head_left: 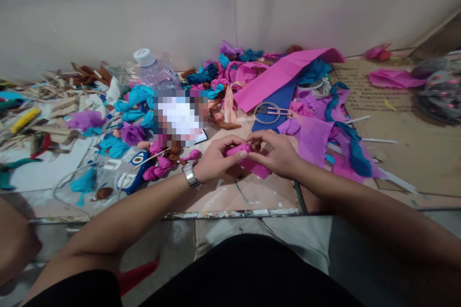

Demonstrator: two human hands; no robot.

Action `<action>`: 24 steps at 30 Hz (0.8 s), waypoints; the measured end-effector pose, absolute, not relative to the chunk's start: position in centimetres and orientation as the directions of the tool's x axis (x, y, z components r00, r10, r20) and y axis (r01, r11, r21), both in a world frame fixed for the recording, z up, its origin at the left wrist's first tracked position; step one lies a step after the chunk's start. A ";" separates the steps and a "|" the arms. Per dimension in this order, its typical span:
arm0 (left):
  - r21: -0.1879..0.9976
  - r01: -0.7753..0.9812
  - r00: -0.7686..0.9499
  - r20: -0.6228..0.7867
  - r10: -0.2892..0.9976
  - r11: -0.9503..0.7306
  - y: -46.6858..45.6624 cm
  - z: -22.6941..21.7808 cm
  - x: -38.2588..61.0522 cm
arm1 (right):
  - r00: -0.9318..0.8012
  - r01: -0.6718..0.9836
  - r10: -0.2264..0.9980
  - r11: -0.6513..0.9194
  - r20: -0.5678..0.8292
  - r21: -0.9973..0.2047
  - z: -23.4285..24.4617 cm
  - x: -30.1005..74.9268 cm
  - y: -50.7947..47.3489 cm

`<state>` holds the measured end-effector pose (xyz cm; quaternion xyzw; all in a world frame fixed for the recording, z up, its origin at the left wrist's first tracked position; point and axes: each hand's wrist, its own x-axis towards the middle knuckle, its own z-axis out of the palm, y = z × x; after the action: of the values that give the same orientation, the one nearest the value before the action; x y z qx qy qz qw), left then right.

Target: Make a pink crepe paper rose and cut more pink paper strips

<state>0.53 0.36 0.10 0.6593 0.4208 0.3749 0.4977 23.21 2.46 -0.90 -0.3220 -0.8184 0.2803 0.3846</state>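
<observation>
Between my two hands is a piece of pink crepe paper (256,168), bunched at the top with a flat strip hanging below. My left hand (220,157), with a metal watch at the wrist, has its thumb and fingers closed on the bunched end. My right hand (271,152) pinches the same paper from the other side. Parts of the fingers and paper hide each other. Beyond my right hand lie a blue sheet (271,117) and a grey ring-shaped item (256,113). Left of my hands rest crumpled pink paper balls (160,169).
A plastic bottle (158,71) stands behind a blurred, lit phone (180,117). A large pink sheet (284,79) slopes over paper scraps. Wood sticks (65,84) are heaped at left. Cardboard (403,139) covers the right side. Another person's limb (16,244) shows at far left.
</observation>
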 end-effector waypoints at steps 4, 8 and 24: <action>0.989 0.128 0.364 0.020 0.931 -0.071 0.3 0.1 0.6 | -0.493 0.292 0.759 0.604 0.425 -0.741 -1.0 23.1 2.5; 0.996 0.089 0.374 -0.019 0.927 -0.015 0.2 -0.1 0.6 | -0.503 0.290 0.742 0.629 0.444 -0.721 -1.0 23.1 2.6; 0.980 0.149 0.370 0.071 0.926 -0.135 0.3 -0.4 0.7 | -0.524 0.301 0.651 0.745 0.549 -0.596 -1.2 23.2 2.8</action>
<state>0.74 0.26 -0.39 0.6505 0.4132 0.3798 0.5118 23.17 2.77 -1.22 -0.2817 -0.8447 0.2199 0.3985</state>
